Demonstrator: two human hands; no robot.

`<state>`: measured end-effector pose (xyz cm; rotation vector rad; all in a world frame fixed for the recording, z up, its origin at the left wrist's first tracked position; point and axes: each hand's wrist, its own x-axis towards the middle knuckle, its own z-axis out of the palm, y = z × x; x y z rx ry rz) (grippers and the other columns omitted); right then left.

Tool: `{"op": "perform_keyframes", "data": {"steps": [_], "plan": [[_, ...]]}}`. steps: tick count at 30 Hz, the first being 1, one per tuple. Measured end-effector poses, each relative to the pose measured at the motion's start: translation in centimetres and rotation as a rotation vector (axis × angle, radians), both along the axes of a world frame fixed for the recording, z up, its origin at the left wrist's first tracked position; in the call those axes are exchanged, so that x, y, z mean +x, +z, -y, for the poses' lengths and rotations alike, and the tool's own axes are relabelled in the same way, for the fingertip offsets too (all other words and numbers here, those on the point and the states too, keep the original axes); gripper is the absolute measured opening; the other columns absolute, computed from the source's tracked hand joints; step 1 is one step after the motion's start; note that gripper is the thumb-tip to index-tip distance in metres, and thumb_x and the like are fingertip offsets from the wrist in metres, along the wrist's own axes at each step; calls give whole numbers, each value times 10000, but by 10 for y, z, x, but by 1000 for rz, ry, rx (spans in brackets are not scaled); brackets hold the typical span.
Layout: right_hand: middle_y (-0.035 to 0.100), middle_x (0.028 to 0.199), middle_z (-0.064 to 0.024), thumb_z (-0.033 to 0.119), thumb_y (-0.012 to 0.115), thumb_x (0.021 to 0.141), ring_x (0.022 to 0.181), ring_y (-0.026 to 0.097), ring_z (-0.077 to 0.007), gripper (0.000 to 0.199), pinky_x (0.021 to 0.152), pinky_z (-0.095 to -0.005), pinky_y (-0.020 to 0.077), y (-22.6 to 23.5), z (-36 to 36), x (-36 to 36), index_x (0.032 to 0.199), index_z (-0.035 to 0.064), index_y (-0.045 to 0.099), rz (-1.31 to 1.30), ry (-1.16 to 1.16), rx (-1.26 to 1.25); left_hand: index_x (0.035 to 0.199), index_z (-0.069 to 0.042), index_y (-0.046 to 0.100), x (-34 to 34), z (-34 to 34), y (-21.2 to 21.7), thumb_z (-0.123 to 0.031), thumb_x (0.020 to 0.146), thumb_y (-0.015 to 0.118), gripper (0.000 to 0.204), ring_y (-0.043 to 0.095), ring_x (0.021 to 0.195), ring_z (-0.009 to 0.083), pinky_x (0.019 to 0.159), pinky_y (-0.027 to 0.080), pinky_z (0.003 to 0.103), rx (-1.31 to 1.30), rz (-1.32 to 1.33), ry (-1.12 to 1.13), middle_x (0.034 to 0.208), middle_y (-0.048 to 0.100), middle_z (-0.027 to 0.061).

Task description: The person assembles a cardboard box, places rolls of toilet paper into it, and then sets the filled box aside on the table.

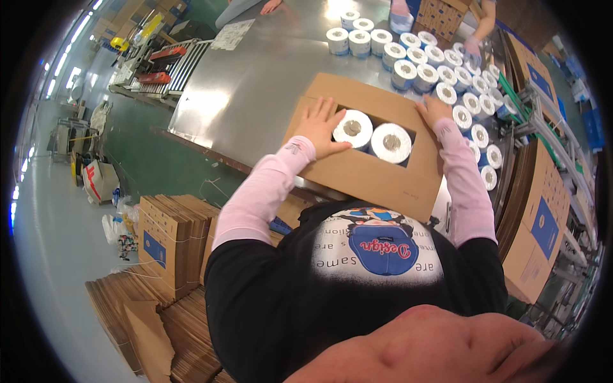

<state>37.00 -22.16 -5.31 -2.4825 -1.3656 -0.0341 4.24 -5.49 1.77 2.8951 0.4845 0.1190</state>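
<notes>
A brown cardboard box (377, 179) stands on the steel table (255, 83) right in front of me. Its flaps are partly folded in, and two white paper rolls (373, 135) show through the gap. My left hand (319, 127) lies flat on the left flap, fingers spread, at the edge of the gap. On the far right corner of the box my right hand (433, 110) presses down on the flap. Both arms wear pink sleeves.
Several more white rolls (440, 70) stand on the table behind the box. Another person's hands (474, 45) work at the far right by a cardboard box (440, 16). Flat cardboard stacks (166, 249) lie at lower left, printed boxes (543, 223) at right, a roller conveyor (172, 64) at far left.
</notes>
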Motion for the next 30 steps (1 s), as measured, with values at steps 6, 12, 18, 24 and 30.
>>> {"op": "perform_keyframes", "data": {"steps": [6, 12, 18, 24, 30], "plan": [[630, 915, -140, 9, 590, 797, 816, 551, -339, 297, 778, -442, 405, 91, 85, -106, 1092, 14, 621, 149, 199, 543, 1431, -180, 402, -19, -4, -16, -535, 778, 656, 785, 112, 1436, 397, 1139, 139, 563, 53, 346, 200, 1544, 157, 207], [586, 1169, -171, 6, 599, 770, 1065, 546, -354, 377, 956, -434, 412, 68, 128, -188, 1146, 10, 618, -13, 205, 211, 1327, -161, 528, -11, -7, -22, -376, 873, 552, 503, 350, 1364, 299, 1087, 283, 522, 28, 114, 82, 1443, 423, 123], [399, 1410, -205, 117, 470, 929, 1311, 369, -344, 370, 1096, -413, 284, 17, 137, -184, 1274, 17, 558, -219, -284, 393, 1214, -137, 605, 14, -34, -25, -310, 894, 518, 374, 443, 1287, 263, 1021, 344, 507, -21, 227, -15, 1310, 547, 95], [309, 1478, -212, 129, 488, 927, 1370, 301, -329, 531, 1127, -423, 240, -13, 51, -240, 1414, -32, 349, -607, -342, 749, 1292, -144, 525, -8, -1, 5, -430, 841, 597, 539, 381, 1336, 279, 1069, 204, 645, -158, 171, -369, 1385, 469, 115], [376, 1468, -96, 281, 461, 991, 1322, 399, -208, 559, 991, -337, 414, 40, -52, -296, 1462, 20, 309, -1583, -113, 836, 1395, -169, 401, -52, -54, -31, -372, 809, 612, 655, 251, 1416, 288, 1089, 125, 680, 130, 192, -245, 1483, 350, 93]]}}
